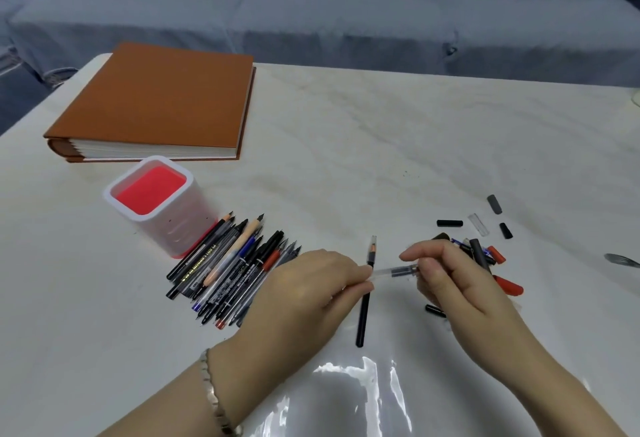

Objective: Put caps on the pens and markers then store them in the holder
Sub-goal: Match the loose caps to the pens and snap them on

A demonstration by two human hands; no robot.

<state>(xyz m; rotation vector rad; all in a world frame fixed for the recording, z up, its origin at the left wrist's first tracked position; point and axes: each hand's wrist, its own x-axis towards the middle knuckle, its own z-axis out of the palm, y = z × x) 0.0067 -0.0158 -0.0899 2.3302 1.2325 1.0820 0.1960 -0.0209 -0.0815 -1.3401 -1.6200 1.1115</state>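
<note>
A grey sofa with cushions runs along the far side, behind a white table that fills most of the view. On the table's far left lies a thick brown album, closed, its page edges facing the camera. Just in front of it stands the holder, a white cup with a red inside and red base, upright and with nothing showing in it.

Touching the holder's base on its right is a pile of pens, laid side by side with their tips pointing away (most look uncapped). Well apart on the right, past the hands, lies a scatter of loose caps, black, grey, clear and red, some partly hidden by the right hand.

The left hand, with a bracelet on its wrist, pinches one end of a clear pen between thumb and fingers. The right hand is closed on the pen's other end, so the pen spans the gap between both hands just above the table. Under it a black pencil with a clear cap on its far tip lies on the table between the hands.
</note>
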